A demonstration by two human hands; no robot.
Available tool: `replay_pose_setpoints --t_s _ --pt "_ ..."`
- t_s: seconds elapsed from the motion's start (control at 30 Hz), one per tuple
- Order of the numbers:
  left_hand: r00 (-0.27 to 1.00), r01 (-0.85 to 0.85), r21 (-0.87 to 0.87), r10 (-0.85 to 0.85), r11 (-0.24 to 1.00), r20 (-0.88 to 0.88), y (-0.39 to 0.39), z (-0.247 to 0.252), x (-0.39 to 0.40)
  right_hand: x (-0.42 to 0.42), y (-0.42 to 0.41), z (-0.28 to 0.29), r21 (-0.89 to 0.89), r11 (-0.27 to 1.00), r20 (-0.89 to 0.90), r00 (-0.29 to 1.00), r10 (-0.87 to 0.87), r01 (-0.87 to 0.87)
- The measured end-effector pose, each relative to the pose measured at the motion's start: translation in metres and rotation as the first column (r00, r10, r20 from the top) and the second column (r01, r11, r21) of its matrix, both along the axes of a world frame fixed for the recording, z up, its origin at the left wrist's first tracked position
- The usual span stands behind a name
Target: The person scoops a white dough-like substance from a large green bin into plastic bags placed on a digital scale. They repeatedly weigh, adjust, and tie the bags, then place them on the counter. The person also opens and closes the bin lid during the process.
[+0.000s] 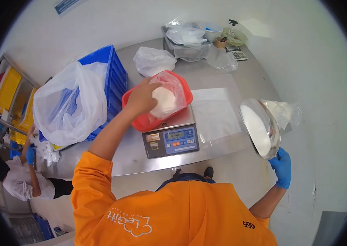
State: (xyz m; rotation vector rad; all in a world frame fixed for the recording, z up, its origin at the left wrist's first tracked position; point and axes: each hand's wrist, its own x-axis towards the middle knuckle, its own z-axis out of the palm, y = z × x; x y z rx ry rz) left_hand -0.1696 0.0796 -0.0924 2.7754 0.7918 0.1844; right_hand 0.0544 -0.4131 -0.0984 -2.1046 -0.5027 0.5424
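My bare left hand [142, 97] is at the left side of a clear plastic bag [178, 81], gripping its edge; the palm hides part of that edge. White powder [164, 98] fills the bag's bottom. The bag sits inside a red plastic basin [188, 93], which rests tilted on a digital bench scale [172, 141] with figures on its display. Off to the right, beyond the table edge, my blue-gloved right hand [281, 169] grips a shiny metal scoop [273, 129]. A heap of white powder [255, 130] lies in the scoop.
A blue crate [118, 77] with a white plastic liner [96, 101] stands left on the steel table [124, 163]. Flat plastic bags [216, 110] lie right of the scale. Behind are a tied bag [155, 60] and calculator [239, 55]. Another person [27, 181] works at far left.
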Motion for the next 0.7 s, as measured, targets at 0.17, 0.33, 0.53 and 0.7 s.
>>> replay_pose_setpoints --t_s 0.17,0.33,0.53,0.7 --pt "0.879 0.213 -0.778 0.231 0.590 0.416 0.073 0.010 0.018 0.013 -0.054 -0.025 -0.126 0.975 0.028 0.983 -0.179 0.181" --pt "0.747 0.404 -0.813 0.361 0.420 0.558 0.010 0.105 0.064 0.046 -0.102 -0.026 0.016 0.970 0.141 0.960 -0.244 0.244" --pt "0.588 0.589 -0.707 0.393 0.390 0.707 -0.097 0.171 0.135 0.074 -0.140 -0.008 0.080 0.922 0.132 0.912 -0.387 0.380" --pt "0.649 0.564 -0.738 0.355 0.370 0.673 -0.141 0.112 0.192 0.095 -0.179 -0.026 0.118 0.906 0.188 0.886 -0.423 0.407"
